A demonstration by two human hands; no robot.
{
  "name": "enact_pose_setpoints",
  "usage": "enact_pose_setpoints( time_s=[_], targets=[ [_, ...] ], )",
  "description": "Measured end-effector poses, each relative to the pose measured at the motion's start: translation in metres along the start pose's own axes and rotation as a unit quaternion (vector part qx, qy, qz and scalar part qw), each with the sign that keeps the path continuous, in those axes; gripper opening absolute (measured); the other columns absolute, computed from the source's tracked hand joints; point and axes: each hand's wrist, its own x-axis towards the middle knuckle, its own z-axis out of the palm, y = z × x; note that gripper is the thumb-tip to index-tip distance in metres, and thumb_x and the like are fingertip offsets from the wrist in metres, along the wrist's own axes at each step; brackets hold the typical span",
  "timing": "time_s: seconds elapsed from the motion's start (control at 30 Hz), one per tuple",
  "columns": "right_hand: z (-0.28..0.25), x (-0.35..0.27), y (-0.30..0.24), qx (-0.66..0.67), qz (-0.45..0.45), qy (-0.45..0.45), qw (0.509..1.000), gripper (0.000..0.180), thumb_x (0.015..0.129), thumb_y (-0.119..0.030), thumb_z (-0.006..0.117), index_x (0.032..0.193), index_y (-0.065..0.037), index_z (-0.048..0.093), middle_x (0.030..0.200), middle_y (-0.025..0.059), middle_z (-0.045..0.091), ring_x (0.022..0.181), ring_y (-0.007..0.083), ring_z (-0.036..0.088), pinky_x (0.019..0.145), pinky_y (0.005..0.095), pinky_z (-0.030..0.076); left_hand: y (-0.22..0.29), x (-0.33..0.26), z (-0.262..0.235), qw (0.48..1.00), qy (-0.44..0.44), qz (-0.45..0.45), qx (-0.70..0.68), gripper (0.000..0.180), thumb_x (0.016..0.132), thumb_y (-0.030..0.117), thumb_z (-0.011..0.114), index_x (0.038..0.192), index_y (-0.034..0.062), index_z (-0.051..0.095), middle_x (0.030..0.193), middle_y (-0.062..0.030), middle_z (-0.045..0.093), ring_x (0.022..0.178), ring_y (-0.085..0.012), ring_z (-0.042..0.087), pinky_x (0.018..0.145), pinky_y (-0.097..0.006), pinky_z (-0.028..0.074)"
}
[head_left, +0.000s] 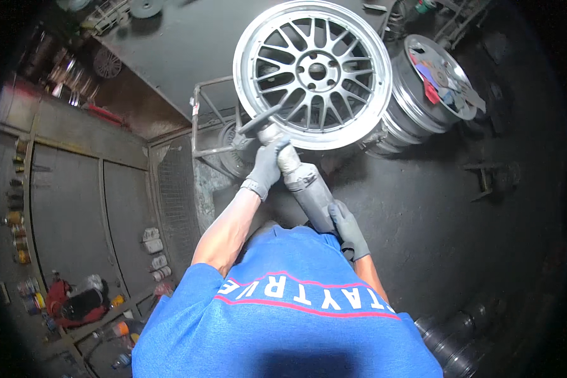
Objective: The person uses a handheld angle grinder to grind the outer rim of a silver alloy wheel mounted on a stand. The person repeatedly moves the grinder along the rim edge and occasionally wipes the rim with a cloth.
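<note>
Grey floor [422, 220] spreads wide here, with a stack of wheels [416, 116] up on the right and, just left of it at top centre, one big silver wheel [307, 70] showing its spoked face. Below comes the long power tool [312, 195], slanting up and left, and it's a two-handed hold: the left hand [268, 167] has its gloved fingers curled around the pale neck, the right hand [349, 233] has its own gripping the dark rear body. Out at the tip, the disc [261, 120] overlaps the wheel's lower-left rim in this view, though whether they touch, I cannot tell.
</note>
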Motion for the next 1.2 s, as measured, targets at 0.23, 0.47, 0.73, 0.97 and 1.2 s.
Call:
enact_pose_setpoints(
  time_s=[0.23, 0.47, 0.73, 0.97, 1.2],
  targets=[
    [-0.02, 0.005, 0.017, -0.084, 0.021, -0.037, 0.996, 0.065, 0.1, -0.056, 0.059, 0.142, -0.007, 0.055, 0.134, 0.0243, 0.065, 0.13, 0.0388, 0.06, 0.109, 0.0431, 0.045, -0.012, -0.045, -0.022, 0.992, 0.051, -0.023, -0.111, 0.02, 0.093, 0.023, 0.073, 0.103, 0.0076, 0.064, 0.092, -0.0108, 0.069, 0.088, -0.0286, 0.069, 0.085, -0.045, 0.059],
    [-0.114, 0.102, -0.038, -0.16, -0.075, -0.134, 0.975, 0.045, 0.099, -0.043, 0.064, 0.118, -0.003, 0.071, 0.116, 0.0186, 0.073, 0.107, 0.0317, 0.069, 0.094, 0.0418, 0.053, -0.034, -0.091, -0.028, 0.98, 0.099, 0.069, -0.157, 0.019, 0.08, 0.01, 0.069, 0.098, 0.0054, 0.064, 0.091, -0.0133, 0.068, 0.091, -0.0322, 0.067, 0.096, -0.05, 0.054],
    [-0.26, 0.355, -0.204, -0.209, -0.327, 0.339, 0.857, 0.044, 0.093, -0.045, 0.075, 0.098, -0.004, 0.063, 0.084, 0.0152, 0.067, 0.077, 0.0304, 0.065, 0.076, 0.0426, 0.052, -0.059, -0.12, 0.01, 0.953, 0.234, 0.132, -0.14, 0.025, 0.078, 0.015, 0.072, 0.101, 0.0083, 0.063, 0.096, -0.0113, 0.067, 0.096, -0.0313, 0.066, 0.101, -0.052, 0.051],
    [-0.243, 0.416, -0.212, -0.306, -0.276, 0.235, 0.88, 0.057, 0.098, -0.062, 0.055, 0.108, -0.006, 0.058, 0.096, 0.0286, 0.072, 0.094, 0.0515, 0.069, 0.08, 0.0587, 0.053, -0.078, -0.143, 0.027, 0.939, 0.272, 0.166, -0.128, 0.026, 0.08, 0.017, 0.073, 0.102, 0.0062, 0.064, 0.099, -0.0123, 0.068, 0.099, -0.0324, 0.066, 0.104, -0.053, 0.05],
    [-0.223, 0.4, -0.173, -0.247, -0.236, 0.282, 0.896, 0.053, 0.1, -0.056, 0.056, 0.11, -0.004, 0.055, 0.096, 0.033, 0.07, 0.094, 0.0539, 0.067, 0.081, 0.061, 0.051, -0.07, -0.155, 0.008, 0.95, 0.258, 0.135, -0.113, 0.025, 0.082, 0.018, 0.071, 0.102, 0.0029, 0.065, 0.1, -0.0135, 0.069, 0.101, -0.0333, 0.066, 0.106, -0.051, 0.05]
  ],
)
